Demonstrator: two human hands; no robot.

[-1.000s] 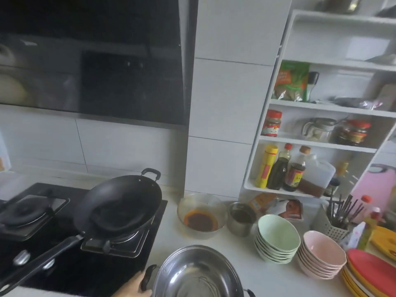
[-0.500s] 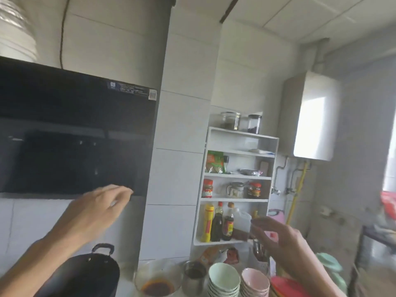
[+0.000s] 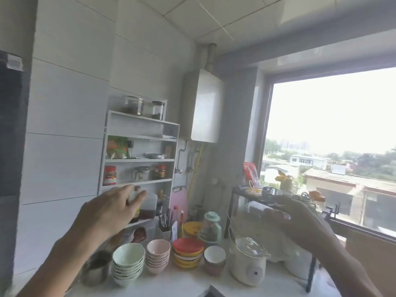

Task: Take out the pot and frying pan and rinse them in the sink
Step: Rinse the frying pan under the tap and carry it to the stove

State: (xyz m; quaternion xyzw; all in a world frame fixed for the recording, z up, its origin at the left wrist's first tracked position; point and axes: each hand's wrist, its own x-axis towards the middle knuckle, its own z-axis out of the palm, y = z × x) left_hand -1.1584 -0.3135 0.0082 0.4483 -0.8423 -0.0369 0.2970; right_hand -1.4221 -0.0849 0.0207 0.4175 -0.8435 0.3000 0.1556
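Note:
Neither the pot nor the frying pan shows in the head view now. My left hand (image 3: 107,213) is raised in front of the white shelf unit (image 3: 139,159), fingers spread and holding nothing. My right hand (image 3: 300,219) is lifted to the right, in front of the black rack (image 3: 248,192), blurred, fingers loosely apart with nothing in them. A dark corner at the bottom edge (image 3: 211,293) may be the sink's rim; I cannot tell.
On the counter stand stacks of green bowls (image 3: 128,262), pink bowls (image 3: 158,257), coloured plates (image 3: 188,252), a steel cup (image 3: 96,269) and a small white cooker (image 3: 248,263). A chopstick holder (image 3: 165,227) sits behind. A window (image 3: 332,146) fills the right.
The view swung up and to the right, away from the stove; the black wok and steel pot left the frame. Both hands rose, empty, into view.

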